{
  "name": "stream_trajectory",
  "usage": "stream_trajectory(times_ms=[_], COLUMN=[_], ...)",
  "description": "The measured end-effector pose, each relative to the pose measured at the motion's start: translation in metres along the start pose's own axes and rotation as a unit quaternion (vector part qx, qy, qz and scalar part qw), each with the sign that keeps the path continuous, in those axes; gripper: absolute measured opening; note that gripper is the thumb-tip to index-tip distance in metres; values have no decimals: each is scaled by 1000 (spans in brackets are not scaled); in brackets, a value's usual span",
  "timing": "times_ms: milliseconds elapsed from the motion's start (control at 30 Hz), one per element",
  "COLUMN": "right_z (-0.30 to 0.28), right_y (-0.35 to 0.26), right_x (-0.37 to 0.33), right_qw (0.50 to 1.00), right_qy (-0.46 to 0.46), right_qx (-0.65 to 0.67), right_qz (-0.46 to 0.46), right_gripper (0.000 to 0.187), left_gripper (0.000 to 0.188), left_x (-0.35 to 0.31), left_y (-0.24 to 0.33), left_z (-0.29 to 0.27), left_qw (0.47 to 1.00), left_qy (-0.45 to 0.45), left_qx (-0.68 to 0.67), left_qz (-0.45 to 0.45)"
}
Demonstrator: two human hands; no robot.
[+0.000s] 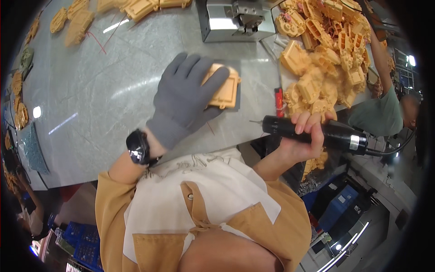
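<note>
My left hand (pixel 183 97), in a grey glove, is closed over a yellow-orange plastic housing (pixel 229 92) on the table. The fingers reach across its top, and its framed right side shows. Beneath the housing lies a dark flat pad (pixel 239 79). My bare right hand (pixel 309 136) grips a black electric screwdriver (pixel 285 126), which has a cable at its rear. Its thin bit points left toward the housing, with a gap between them. A red-handled tool (pixel 278 102) lies just beyond the screwdriver.
A large heap of yellow-orange housings (pixel 317 68) fills the right side. A grey metal device (pixel 238 20) stands at the far middle. More housings (pixel 138 8) lie along the far edge, near a thin red wire (pixel 97 43). Another person's arm (pixel 380 59) reaches in at right.
</note>
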State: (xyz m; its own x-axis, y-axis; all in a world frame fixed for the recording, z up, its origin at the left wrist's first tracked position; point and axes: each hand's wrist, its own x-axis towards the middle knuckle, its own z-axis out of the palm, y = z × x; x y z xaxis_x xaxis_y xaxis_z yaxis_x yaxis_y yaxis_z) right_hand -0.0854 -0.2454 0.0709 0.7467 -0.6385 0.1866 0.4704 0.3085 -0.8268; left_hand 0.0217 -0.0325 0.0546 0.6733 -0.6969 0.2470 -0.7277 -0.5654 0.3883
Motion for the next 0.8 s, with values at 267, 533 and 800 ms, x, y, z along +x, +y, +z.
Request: stream_trajectory(times_ms=[267,533,800], right_z=[34,108,136], right_y=[-11,38,76], right_x=[50,122,118], right_qw=[977,964,964], right_qy=[-135,-198,-145], right_qx=[-27,-61,-139], right_qz=[-165,-165,-175], right_gripper=[44,37,34], left_gripper=[69,63,64], left_x=[0,2,-34], left_y=[22,-10,-33], left_z=[-31,8,32], left_qw=[996,995,961], left_qy=[69,34,167], left_qx=[-50,-85,-216], left_qz=[31,-32,-47])
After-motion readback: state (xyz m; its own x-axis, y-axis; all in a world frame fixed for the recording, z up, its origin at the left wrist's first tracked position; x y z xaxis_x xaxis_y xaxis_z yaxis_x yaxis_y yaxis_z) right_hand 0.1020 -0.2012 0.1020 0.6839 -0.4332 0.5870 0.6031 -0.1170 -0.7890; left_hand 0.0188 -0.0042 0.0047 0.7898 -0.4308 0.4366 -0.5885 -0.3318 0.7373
